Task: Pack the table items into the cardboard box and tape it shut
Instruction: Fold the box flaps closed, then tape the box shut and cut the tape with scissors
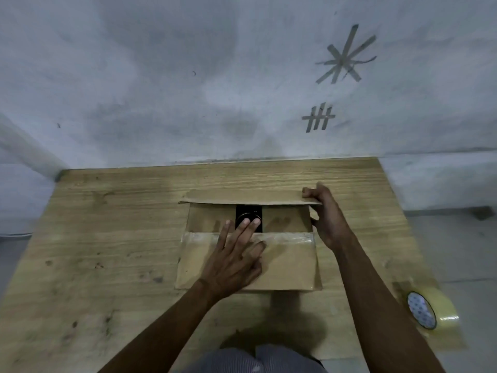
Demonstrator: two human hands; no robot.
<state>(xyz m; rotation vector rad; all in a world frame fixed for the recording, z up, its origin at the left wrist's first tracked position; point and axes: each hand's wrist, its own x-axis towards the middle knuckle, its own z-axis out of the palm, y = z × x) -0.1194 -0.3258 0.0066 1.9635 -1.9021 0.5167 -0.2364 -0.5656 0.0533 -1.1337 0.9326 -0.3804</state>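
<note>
Grey striped fabric (252, 359) at the very bottom of the view, against the table's near edge. Tape roll (430, 309), clear, stands on its rim at the table's (107, 251) right edge, close to the near-right corner, well apart from the box.

Cardboard box (200, 219) sits mid-table, a bit right of centre. Near flap (290, 265) is folded down, with a shiny tape strip along its far edge.

Left hand (234, 262) lies flat on the near flap, grip spread, fingers straight. 2 fingertips (255, 222) reach past the flap edge onto a black item (248, 211) in the gap between the flaps; what the item is, cannot tell.

Right hand (326, 216) is at the box's right side, grip curled on the right end of the far flap (242, 196), which is partly lowered over the opening.

Behind the table's far edge: grey wall (161, 76) with 2 clusters of tape strips (347, 57) at upper right.
</note>
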